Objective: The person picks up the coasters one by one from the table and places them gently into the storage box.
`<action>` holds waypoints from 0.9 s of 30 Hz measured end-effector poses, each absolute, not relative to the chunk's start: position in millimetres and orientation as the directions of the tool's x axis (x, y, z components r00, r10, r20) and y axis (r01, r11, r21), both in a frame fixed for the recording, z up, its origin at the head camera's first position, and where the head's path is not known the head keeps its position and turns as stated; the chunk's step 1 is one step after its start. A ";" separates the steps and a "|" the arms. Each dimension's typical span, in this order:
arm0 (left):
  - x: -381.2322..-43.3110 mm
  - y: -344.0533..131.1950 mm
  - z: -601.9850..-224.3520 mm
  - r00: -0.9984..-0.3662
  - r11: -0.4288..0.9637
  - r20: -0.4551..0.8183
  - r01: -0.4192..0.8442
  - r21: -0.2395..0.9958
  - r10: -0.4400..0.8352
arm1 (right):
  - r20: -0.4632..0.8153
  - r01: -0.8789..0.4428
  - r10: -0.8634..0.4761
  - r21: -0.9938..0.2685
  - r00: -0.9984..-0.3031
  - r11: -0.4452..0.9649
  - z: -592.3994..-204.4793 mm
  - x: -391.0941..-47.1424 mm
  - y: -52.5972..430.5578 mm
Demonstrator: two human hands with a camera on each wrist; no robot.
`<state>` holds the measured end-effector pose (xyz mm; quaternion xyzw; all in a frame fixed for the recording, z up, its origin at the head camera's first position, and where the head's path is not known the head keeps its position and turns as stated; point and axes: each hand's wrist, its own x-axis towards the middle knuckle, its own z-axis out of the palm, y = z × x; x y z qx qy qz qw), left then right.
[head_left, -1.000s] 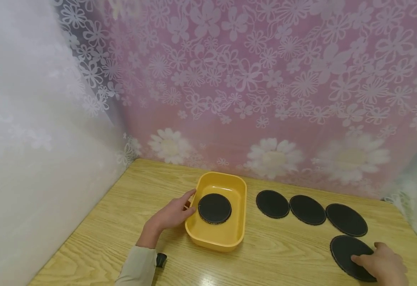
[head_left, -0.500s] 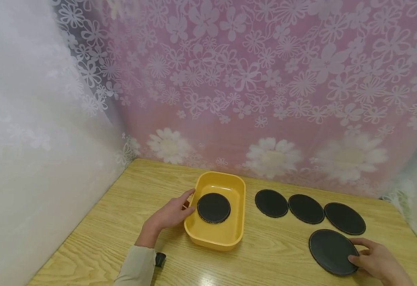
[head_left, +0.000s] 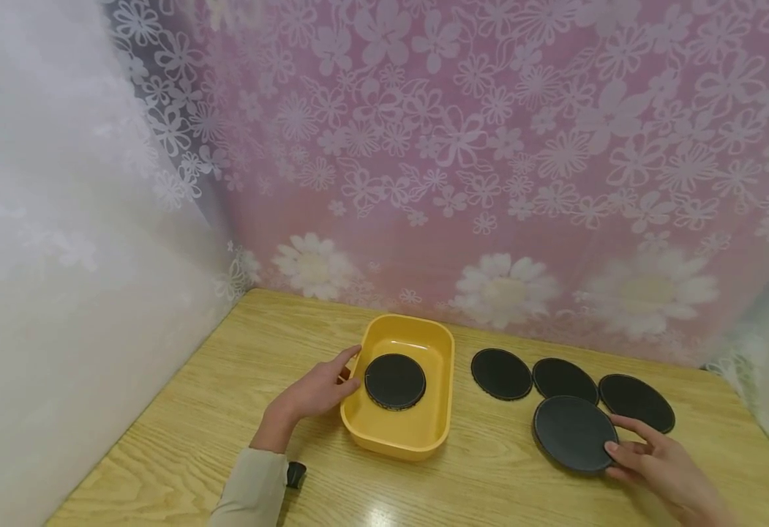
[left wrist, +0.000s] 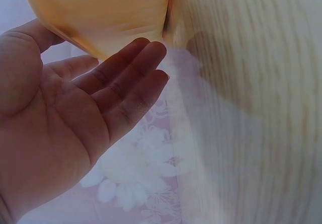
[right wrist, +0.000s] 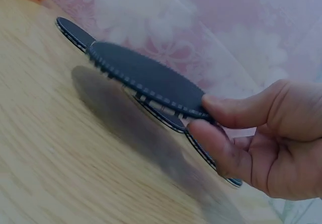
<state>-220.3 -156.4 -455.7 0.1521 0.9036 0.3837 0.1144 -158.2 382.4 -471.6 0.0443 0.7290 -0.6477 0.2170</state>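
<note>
My right hand pinches a round black coaster with a stitched edge between thumb and fingers. In the right wrist view, the held coaster is tilted above the wooden table and casts a shadow below it. My left hand rests against the left side of a yellow rectangular bin, thumb and index finger at its rim. The left wrist view shows its other fingers extended beneath the bin's wall. One black coaster lies flat inside the bin.
Three more black coasters lie in a row right of the bin: a left one, a middle one partly overlapped by the held coaster, and a right one. A floral curtain hangs behind the table.
My right hand has lifted the coaster from the table at the right and carried it left and away from me, towards the row. The left hand and bin have stayed put.
</note>
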 end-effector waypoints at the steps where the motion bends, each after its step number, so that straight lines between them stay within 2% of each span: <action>1: -220.2 -156.5 -455.4 -0.928 0.658 -0.090 0.186 0.729 0.362 | -0.352 0.328 -0.226 -0.934 -0.908 0.138 -472.4 -159.6 378.6; 6: -219.2 -156.9 -454.7 -0.927 0.656 -0.086 0.190 0.730 0.364 | -0.200 0.217 -0.344 -0.976 -0.917 -0.010 -477.2 -163.8 361.8; 10: -219.0 -156.9 -454.1 -0.927 0.657 -0.088 0.189 0.730 0.364 | -0.148 0.194 -0.391 -0.978 -0.908 -0.080 -476.4 -165.7 350.2; 14: -219.6 -157.2 -454.6 -0.928 0.660 -0.096 0.180 0.730 0.359 | -0.117 0.156 -0.367 -0.985 -0.923 -0.078 -469.8 -167.9 332.2; 20: -220.8 -157.4 -456.2 -0.927 0.659 -0.090 0.189 0.728 0.365 | -0.106 0.107 -0.249 -0.994 -0.963 0.011 -457.5 -171.0 300.6; 27: -220.4 -157.3 -455.7 -0.924 0.654 -0.095 0.187 0.733 0.371 | -0.036 0.051 -0.203 -0.996 -0.979 -0.068 -452.9 -172.9 275.2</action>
